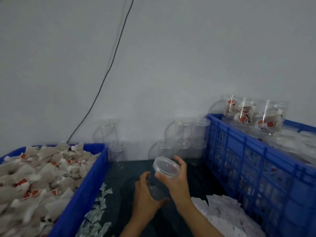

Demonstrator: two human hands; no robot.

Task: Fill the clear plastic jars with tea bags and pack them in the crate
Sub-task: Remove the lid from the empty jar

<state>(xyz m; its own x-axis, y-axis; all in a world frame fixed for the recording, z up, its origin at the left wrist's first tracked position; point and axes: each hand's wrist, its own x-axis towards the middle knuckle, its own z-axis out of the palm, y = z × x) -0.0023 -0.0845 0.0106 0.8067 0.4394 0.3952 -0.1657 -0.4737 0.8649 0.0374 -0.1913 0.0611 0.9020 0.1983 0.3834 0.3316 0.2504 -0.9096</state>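
Clear plastic jar sits tilted between my hands, over the dark floor between the two blue crates. My left hand wraps its body; my right hand pinches the lid.

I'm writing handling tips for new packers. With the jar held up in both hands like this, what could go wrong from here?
1. The jar is clear and smooth, tilted in mid-air; the left hand holds its base and the right hand grips the lid, so it may slip while being opened.
2. Filled jars perch high above the crate rim and could topple.
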